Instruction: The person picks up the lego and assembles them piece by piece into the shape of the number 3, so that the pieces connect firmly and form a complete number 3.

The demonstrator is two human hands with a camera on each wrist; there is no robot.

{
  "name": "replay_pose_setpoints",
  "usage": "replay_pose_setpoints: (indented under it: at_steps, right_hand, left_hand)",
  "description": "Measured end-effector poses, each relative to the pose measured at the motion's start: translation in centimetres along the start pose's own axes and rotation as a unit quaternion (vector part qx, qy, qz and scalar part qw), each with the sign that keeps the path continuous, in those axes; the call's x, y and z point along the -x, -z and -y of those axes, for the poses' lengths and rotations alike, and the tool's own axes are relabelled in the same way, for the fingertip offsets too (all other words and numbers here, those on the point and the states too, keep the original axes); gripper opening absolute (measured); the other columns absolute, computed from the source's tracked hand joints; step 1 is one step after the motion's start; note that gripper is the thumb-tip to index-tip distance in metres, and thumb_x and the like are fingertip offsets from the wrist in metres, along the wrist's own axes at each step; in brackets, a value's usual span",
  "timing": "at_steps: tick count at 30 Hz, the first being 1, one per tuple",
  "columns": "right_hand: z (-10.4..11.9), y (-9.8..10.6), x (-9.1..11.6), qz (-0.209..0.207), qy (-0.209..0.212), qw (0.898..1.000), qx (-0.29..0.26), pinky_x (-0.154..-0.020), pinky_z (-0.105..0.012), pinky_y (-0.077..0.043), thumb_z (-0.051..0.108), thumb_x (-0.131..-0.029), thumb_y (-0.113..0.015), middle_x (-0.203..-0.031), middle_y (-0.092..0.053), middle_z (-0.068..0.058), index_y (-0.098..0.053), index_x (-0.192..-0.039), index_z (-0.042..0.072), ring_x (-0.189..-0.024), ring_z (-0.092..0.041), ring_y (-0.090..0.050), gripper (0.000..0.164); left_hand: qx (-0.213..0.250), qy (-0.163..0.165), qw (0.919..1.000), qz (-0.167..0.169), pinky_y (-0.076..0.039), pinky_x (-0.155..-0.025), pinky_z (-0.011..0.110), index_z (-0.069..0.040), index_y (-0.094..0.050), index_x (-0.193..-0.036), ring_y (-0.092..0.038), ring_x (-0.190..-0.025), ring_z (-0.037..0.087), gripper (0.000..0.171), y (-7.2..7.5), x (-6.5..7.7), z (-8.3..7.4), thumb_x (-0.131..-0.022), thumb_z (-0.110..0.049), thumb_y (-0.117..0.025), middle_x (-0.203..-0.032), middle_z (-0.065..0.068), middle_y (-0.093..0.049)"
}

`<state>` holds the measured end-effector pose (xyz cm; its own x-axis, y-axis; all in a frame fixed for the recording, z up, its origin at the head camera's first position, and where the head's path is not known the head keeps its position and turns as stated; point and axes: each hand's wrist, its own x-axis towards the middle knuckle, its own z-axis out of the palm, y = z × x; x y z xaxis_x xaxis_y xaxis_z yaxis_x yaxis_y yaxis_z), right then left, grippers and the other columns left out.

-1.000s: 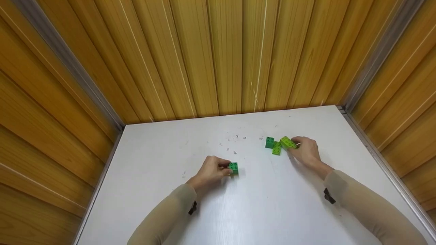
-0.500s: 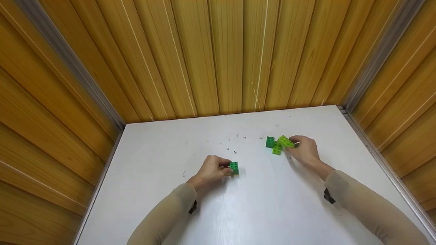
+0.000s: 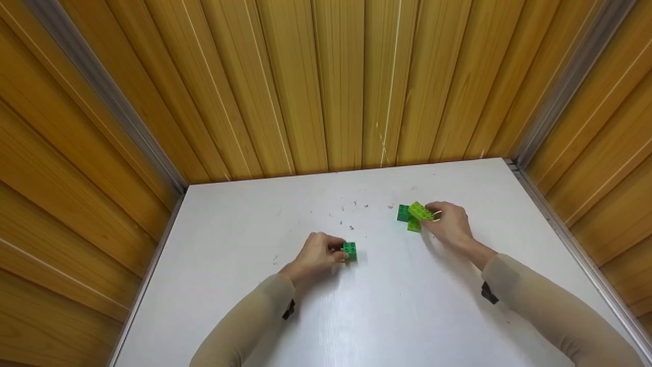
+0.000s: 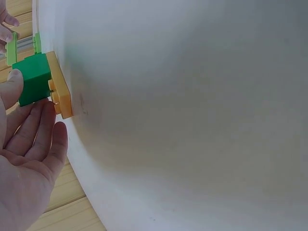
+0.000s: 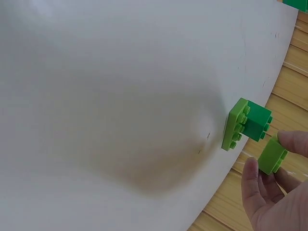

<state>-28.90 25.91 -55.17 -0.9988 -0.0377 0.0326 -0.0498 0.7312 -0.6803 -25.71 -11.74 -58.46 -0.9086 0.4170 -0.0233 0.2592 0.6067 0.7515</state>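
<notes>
My left hand [image 3: 317, 253] pinches a dark green toy brick [image 4: 34, 77] between thumb and fingers. Under that brick sits a flat yellow-orange brick [image 4: 59, 85], studs toward the green one, low against the table. My right hand [image 3: 449, 223] grips a light green brick [image 5: 273, 156] by one end, raised above the table. In the head view it overlaps a flat light green brick [image 3: 413, 225] and the edge of a second dark green brick [image 3: 403, 213]. The right wrist view shows the flat light green brick [image 5: 235, 124] lying studs up beside the dark green brick [image 5: 256, 121].
A white table [image 3: 285, 209] with small dark marks lies beneath both hands. Wood-patterned panels [image 3: 336, 92] stand along its back and both sides. Grey metal strips [image 3: 550, 97] run up the corners.
My right hand has carried the light green brick leftward, from beside the flat light green brick to over it. The left hand and its bricks have stayed in place.
</notes>
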Motion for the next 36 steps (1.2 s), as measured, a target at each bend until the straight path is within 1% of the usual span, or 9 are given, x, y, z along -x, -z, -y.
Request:
replay_pose_setpoints:
  at_steps: [4, 8, 13, 20, 25, 29, 33, 36]
  right_hand:
    - [0.3, -0.4, 0.1, -0.004, 0.008, 1.000, 0.000, -0.104, -0.056, -0.062, 0.015, -0.099, -0.076, -0.142, -0.074, -0.029, -0.071, -0.143, -0.006, -0.123, -0.044, -0.075, 0.049]
    - [0.8, -0.7, 0.2, -0.001, 0.015, 1.000, -0.002, -0.102, -0.054, -0.063, 0.017, -0.100, -0.078, -0.142, -0.075, -0.027, -0.072, -0.143, -0.005, -0.122, -0.043, -0.075, 0.049]
    - [1.2, -1.0, 0.4, 0.008, 0.018, 1.000, -0.008, -0.106, -0.057, -0.061, 0.017, -0.100, -0.080, -0.143, -0.075, -0.026, -0.071, -0.145, -0.003, -0.124, -0.042, -0.073, 0.050]
    - [1.7, -1.2, 0.7, 0.011, 0.036, 0.999, -0.001, -0.106, -0.060, -0.059, 0.015, -0.101, -0.080, -0.141, -0.075, -0.026, -0.071, -0.145, -0.003, -0.124, -0.043, -0.073, 0.049]
    - [2.0, -1.5, 0.9, 0.012, 0.048, 0.999, 0.002, -0.106, -0.060, -0.058, 0.014, -0.100, -0.082, -0.139, -0.076, -0.026, -0.072, -0.144, -0.003, -0.122, -0.043, -0.073, 0.049]
    - [2.3, -1.7, 0.8, 0.013, 0.060, 0.998, 0.006, -0.103, -0.056, -0.058, 0.013, -0.099, -0.082, -0.138, -0.077, -0.026, -0.072, -0.143, -0.004, -0.120, -0.042, -0.073, 0.048]
    - [2.4, -1.9, 0.8, 0.010, 0.082, 0.996, 0.016, -0.095, -0.049, -0.060, 0.012, -0.098, -0.082, -0.135, -0.078, -0.027, -0.074, -0.139, -0.004, -0.115, -0.042, -0.075, 0.045]
    - [2.4, -2.1, 0.8, 0.008, 0.094, 0.995, 0.020, -0.091, -0.047, -0.060, 0.012, -0.097, -0.082, -0.132, -0.078, -0.027, -0.076, -0.137, -0.004, -0.113, -0.041, -0.076, 0.043]
  left_hand:
    - [0.002, -0.003, 1.0000, 0.004, -0.067, -0.099, 0.036, -0.005, -0.084, -0.130, -0.079, -0.107, 0.014, 0.030, 0.1, 0.0, 0.0, -0.101, -0.013, -0.081, -0.119, 0.007, -0.087]
    - [0.002, -0.004, 1.0000, 0.003, -0.066, -0.101, 0.038, -0.006, -0.084, -0.130, -0.079, -0.109, 0.015, 0.029, 0.1, 0.0, 0.0, -0.102, -0.013, -0.080, -0.120, 0.006, -0.087]
    - [0.000, -0.006, 1.0000, 0.001, -0.067, -0.101, 0.039, -0.005, -0.084, -0.129, -0.080, -0.109, 0.018, 0.029, 0.1, 0.1, 0.0, -0.102, -0.013, -0.080, -0.120, 0.008, -0.087]
    - [-0.005, -0.002, 1.0000, 0.006, -0.065, -0.097, 0.034, -0.007, -0.084, -0.129, -0.075, -0.103, 0.012, 0.029, 0.1, 0.0, 0.1, -0.102, -0.014, -0.080, -0.117, 0.003, -0.088]
    - [0.003, -0.005, 1.0000, 0.008, -0.065, -0.099, 0.034, -0.006, -0.084, -0.128, -0.078, -0.106, 0.014, 0.028, 0.1, 0.0, 0.0, -0.102, -0.013, -0.080, -0.119, 0.005, -0.088]
    - [0.004, -0.007, 0.9999, 0.008, -0.066, -0.099, 0.035, -0.005, -0.084, -0.129, -0.078, -0.107, 0.015, 0.028, 0.1, 0.0, 0.1, -0.101, -0.012, -0.080, -0.119, 0.006, -0.087]
    - [-0.001, -0.006, 0.9999, 0.009, -0.065, -0.098, 0.032, -0.005, -0.084, -0.129, -0.076, -0.104, 0.012, 0.029, 0.1, -0.1, 0.1, -0.101, -0.011, -0.079, -0.119, 0.006, -0.087]
    - [-0.004, -0.005, 0.9999, 0.009, -0.065, -0.097, 0.032, -0.004, -0.083, -0.130, -0.075, -0.103, 0.010, 0.030, 0.1, -0.1, 0.1, -0.102, -0.012, -0.079, -0.120, 0.007, -0.087]
